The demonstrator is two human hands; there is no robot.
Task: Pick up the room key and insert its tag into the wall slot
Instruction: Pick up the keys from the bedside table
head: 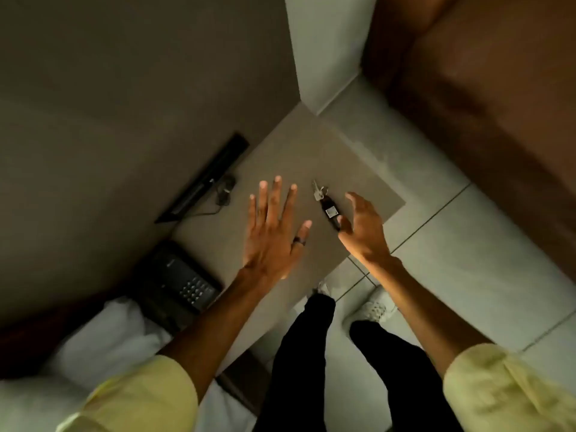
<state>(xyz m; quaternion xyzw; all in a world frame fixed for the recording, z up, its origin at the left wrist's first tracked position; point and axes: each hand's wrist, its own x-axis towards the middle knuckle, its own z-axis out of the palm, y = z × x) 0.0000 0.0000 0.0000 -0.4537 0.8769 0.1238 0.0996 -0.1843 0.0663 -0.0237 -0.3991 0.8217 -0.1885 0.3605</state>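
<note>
The room key lies on the beige bedside table, joined by a ring to a dark oblong tag with a small pale label. My right hand hovers just right of the tag, fingers spread and curled, thumb tip beside the tag's near end; whether it touches is unclear. My left hand is flat and spread over the table left of the key, a dark ring on one finger, holding nothing. No wall slot is visible.
A black telephone sits at the table's near left corner. A dark flat panel leans against the wall with a cable beside it. White pillows lie lower left. A brown wooden door or panel stands at right; tiled floor below.
</note>
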